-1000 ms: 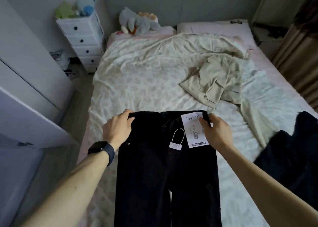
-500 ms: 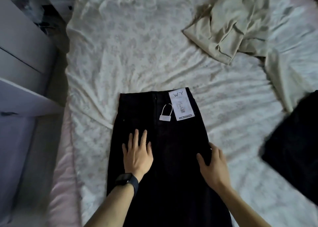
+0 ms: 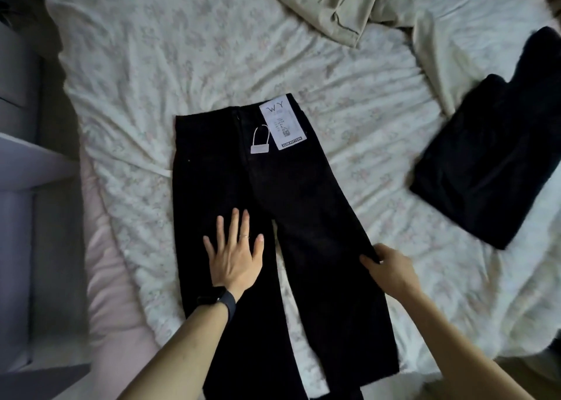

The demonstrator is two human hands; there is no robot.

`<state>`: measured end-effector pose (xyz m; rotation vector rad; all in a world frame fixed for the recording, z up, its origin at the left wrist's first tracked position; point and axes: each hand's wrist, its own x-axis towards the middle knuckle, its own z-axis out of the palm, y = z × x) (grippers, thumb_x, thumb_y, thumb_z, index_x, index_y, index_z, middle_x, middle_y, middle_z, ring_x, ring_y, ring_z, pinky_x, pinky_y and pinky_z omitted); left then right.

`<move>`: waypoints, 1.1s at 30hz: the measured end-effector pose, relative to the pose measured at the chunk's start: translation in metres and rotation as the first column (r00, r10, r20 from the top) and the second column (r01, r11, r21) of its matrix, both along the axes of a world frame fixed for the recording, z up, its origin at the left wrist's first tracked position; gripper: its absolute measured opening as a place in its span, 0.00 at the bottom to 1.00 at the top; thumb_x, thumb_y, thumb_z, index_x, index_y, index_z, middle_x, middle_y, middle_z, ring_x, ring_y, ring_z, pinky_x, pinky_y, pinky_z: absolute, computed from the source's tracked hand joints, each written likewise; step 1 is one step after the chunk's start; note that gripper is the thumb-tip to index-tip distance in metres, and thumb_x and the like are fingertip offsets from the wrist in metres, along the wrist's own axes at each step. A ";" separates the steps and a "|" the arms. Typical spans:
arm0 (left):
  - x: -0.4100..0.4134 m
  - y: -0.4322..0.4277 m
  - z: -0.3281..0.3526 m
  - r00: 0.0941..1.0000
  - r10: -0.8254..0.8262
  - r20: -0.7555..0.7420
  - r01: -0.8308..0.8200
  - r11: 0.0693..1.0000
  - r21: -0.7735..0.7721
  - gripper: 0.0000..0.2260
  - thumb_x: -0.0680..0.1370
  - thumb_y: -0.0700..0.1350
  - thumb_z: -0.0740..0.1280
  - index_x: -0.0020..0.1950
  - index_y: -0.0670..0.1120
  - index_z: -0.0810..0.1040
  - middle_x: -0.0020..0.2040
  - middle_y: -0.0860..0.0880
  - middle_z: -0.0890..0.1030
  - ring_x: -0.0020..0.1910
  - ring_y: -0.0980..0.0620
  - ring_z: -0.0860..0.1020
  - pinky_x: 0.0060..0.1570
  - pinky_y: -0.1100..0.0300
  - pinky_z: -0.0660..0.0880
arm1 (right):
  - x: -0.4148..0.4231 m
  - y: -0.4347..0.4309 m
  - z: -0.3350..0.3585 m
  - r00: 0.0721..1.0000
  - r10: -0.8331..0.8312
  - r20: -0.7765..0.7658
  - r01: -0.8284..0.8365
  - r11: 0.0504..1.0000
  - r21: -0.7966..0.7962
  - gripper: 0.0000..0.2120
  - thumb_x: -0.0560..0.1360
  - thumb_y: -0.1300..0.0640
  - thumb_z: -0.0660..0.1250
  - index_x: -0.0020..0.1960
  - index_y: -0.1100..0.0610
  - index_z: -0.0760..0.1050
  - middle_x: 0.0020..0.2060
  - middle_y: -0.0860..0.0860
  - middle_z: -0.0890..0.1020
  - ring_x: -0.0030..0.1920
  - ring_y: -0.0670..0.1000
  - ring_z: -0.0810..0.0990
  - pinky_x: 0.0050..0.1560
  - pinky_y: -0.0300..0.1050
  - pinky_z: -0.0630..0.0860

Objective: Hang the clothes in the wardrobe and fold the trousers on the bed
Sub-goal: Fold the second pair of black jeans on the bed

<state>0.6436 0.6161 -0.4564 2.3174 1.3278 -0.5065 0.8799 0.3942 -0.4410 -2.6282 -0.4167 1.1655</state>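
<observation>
Black trousers (image 3: 218, 163) lie flat on the bed (image 3: 151, 66), waistband away from me, legs slightly apart. A white paper label (image 3: 283, 123) and a small hang tag (image 3: 261, 140) sit near the waistband. My left hand (image 3: 235, 254) presses flat on the left leg with fingers spread; a dark watch is on that wrist. At the outer edge of the right leg, about knee height, my right hand (image 3: 390, 267) pinches the fabric.
A beige garment (image 3: 343, 2) lies crumpled at the far side of the bed. A folded black garment (image 3: 485, 163) rests on the right. A white wardrobe door (image 3: 18, 169) stands at the left beside the bed's edge.
Both hands slid down the trousers from the waistband to the legs. The legs have spread apart. My right hand now pinches the right leg's outer edge.
</observation>
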 end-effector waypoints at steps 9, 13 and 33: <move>0.013 0.012 0.022 0.970 0.117 0.211 -0.137 0.987 0.081 0.23 0.83 0.58 0.56 0.76 0.51 0.68 0.77 0.49 0.66 0.77 0.47 0.62 0.75 0.39 0.57 | -0.001 0.056 0.021 0.992 -0.044 -0.120 0.065 0.981 0.180 0.17 0.76 0.43 0.69 0.59 0.49 0.68 0.44 0.41 0.79 0.42 0.43 0.80 0.36 0.37 0.73; 0.017 0.072 0.021 0.948 0.213 0.234 -0.241 0.966 0.097 0.24 0.83 0.55 0.60 0.78 0.49 0.66 0.79 0.45 0.61 0.78 0.44 0.61 0.74 0.45 0.61 | 0.029 0.122 0.021 0.987 -0.061 -0.150 0.092 0.973 0.210 0.18 0.78 0.42 0.67 0.60 0.53 0.71 0.46 0.47 0.81 0.45 0.49 0.83 0.43 0.45 0.79; 0.077 0.315 0.009 0.624 0.583 0.521 -0.696 0.717 0.031 0.12 0.78 0.54 0.71 0.60 0.55 0.83 0.57 0.57 0.84 0.58 0.51 0.80 0.56 0.57 0.76 | 0.159 0.370 -0.019 0.934 -0.119 0.338 -0.043 0.898 0.437 0.12 0.75 0.48 0.67 0.56 0.48 0.82 0.46 0.53 0.83 0.49 0.59 0.80 0.46 0.47 0.73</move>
